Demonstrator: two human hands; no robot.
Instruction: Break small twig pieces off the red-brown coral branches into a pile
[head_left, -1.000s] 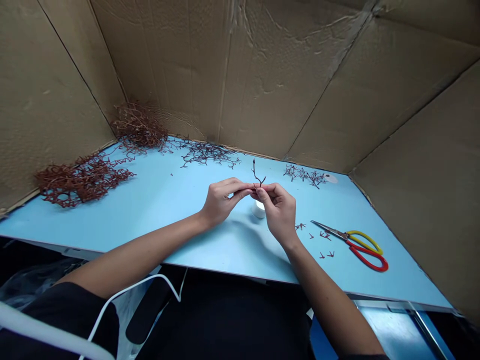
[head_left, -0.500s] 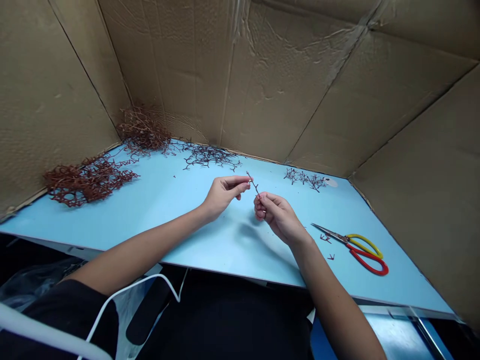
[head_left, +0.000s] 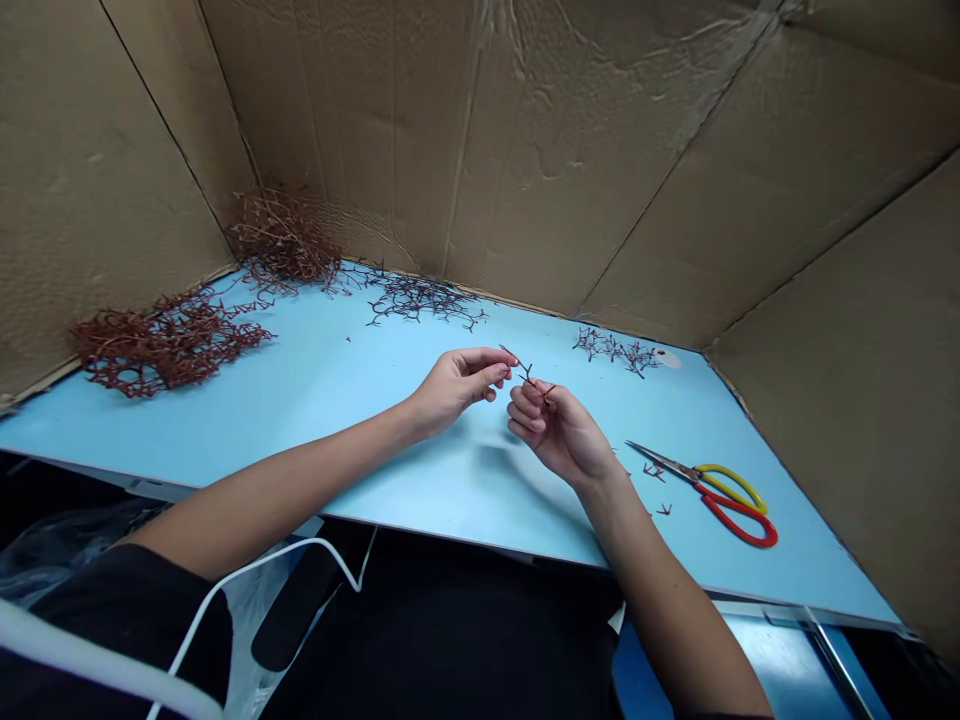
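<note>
Between my hands is a thin, dark brown forked twig (head_left: 528, 374), held above the table. My left hand (head_left: 463, 388) pinches its upper left end between thumb and fingertips. My right hand (head_left: 559, 428) grips the lower right part, fingers curled in and the thumb against it; a short reddish-brown bit sticks out by the thumb. Scissors (head_left: 694, 474) with one yellow and one red handle lie to the right of my right hand, blades slightly apart. Small reddish twig scraps (head_left: 654, 470) lie beside the blades.
A reddish-brown twig heap (head_left: 169, 345) lies at the left, a taller pile (head_left: 281, 240) in the back left corner. Darker twigs (head_left: 421, 297) spread along the back, and a small group (head_left: 615, 350) lies back right near a white disc (head_left: 667, 359). Cardboard walls (head_left: 540, 150) enclose the light blue table (head_left: 360, 400).
My right hand has turned and shifted slightly right, and the twig now tilts differently, with more of its fork showing. My left hand has moved slightly right. The view has shifted a little.
</note>
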